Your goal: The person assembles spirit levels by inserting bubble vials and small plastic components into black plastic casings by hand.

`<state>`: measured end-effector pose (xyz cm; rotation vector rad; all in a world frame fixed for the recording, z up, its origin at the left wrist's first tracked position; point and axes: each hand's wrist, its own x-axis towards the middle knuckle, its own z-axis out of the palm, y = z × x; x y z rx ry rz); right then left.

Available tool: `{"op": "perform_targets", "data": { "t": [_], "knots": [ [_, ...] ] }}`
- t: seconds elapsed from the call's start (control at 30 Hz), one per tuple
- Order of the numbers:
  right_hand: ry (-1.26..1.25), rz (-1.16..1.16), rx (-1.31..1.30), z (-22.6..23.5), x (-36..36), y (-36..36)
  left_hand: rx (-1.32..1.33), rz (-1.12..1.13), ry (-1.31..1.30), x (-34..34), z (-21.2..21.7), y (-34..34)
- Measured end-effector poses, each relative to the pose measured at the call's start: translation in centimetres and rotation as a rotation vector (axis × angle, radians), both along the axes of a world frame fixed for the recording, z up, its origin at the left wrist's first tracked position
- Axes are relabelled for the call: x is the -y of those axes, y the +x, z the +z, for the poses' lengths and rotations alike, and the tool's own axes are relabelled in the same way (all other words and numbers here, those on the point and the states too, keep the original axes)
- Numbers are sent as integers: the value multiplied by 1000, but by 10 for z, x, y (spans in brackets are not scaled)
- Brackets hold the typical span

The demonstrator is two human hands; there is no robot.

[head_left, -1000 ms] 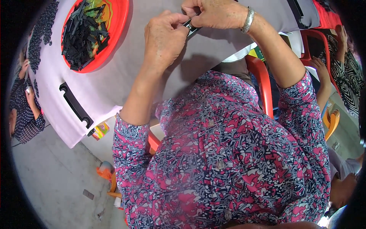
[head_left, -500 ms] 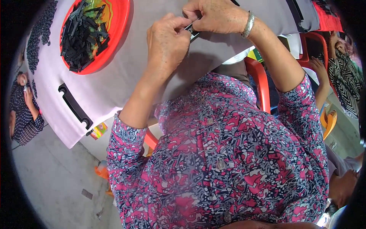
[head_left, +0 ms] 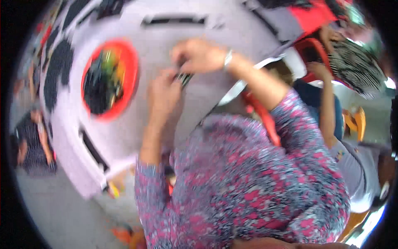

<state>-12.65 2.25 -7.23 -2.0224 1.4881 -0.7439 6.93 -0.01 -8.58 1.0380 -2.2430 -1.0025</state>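
My left hand (head_left: 162,93) is closed in a pinch on a small narrow black piece (head_left: 185,79) with a pale edge, held above the cloth. Close by on the upper right, my right hand (head_left: 201,56), with a silver bracelet (head_left: 228,58) at its wrist, is curled with thumb and fingertips at the same piece. Motion blur hides exact finger contact and the piece's details. To the left of my hands stands a red plate (head_left: 132,70) with a heap of black plastic pieces (head_left: 99,89) in it.
A pale cloth (head_left: 120,137) covers the table. Long black holders (head_left: 93,149) lie near its left edge and along the far side (head_left: 174,20). Dark small pieces (head_left: 58,74) spread at the far left. Other people sit left and right; a red chair (head_left: 313,47) stands at the right.
The whole view has shifted, so the plate and my hands sit lower and more of the far table shows. Both hands stay together at the black piece; the right hand's fingers have moved slightly apart.
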Motion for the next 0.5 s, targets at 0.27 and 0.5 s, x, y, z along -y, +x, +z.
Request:
{"op": "perform_targets", "data": {
  "t": [0.27, 0.5],
  "knots": [
    [-435, -390, 1026, 41, -17, -36, -94, -2, -107, -19, 24, -11],
    [-699, -391, 1964, 76, -88, -174, -60, -130, -229, -26, 17, -51]
  ]
}}
